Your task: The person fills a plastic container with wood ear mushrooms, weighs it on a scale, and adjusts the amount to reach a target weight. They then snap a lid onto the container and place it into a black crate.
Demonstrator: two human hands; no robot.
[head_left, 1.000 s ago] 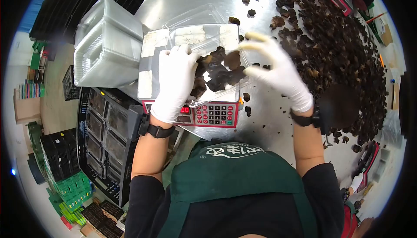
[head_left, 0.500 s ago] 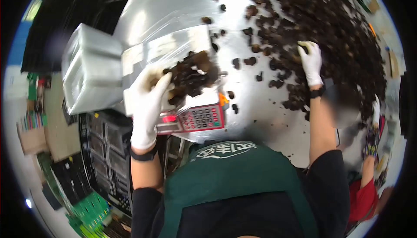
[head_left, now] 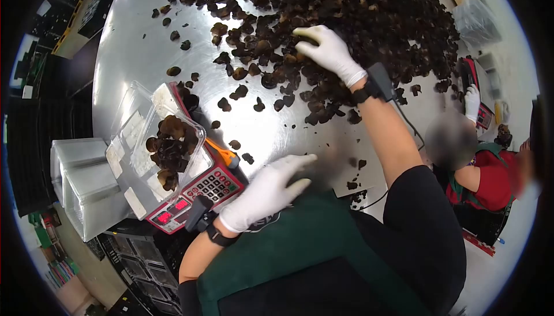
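Observation:
My left hand (head_left: pixel 268 192), in a white glove, is in front of my apron, right of a red digital scale (head_left: pixel 210 186). Its fingers are stretched out with the thumb apart, and it holds nothing. On the scale sits a clear plastic box (head_left: pixel 141 157) with its lid up and a small heap of dark wood ear mushrooms (head_left: pixel 171 146) inside. Over the edge of a large mushroom pile (head_left: pixel 369 13) reaches my right hand (head_left: pixel 329 53), also gloved. Its thumb and fingers are apart, with no mushroom visibly gripped.
Stacked clear boxes (head_left: pixel 86 189) stand left of the scale. An orange-handled tool (head_left: pixel 224 153) lies along the scale's edge. Loose mushrooms are scattered over the metal table (head_left: pixel 124 45). At right, a co-worker's gloved hand (head_left: pixel 472 102) is by another scale (head_left: pixel 483 117).
My left hand has left the mushrooms in the box and moved right, toward my apron. My right hand remains at the pile. The camera view has turned, shifting the scale lower left.

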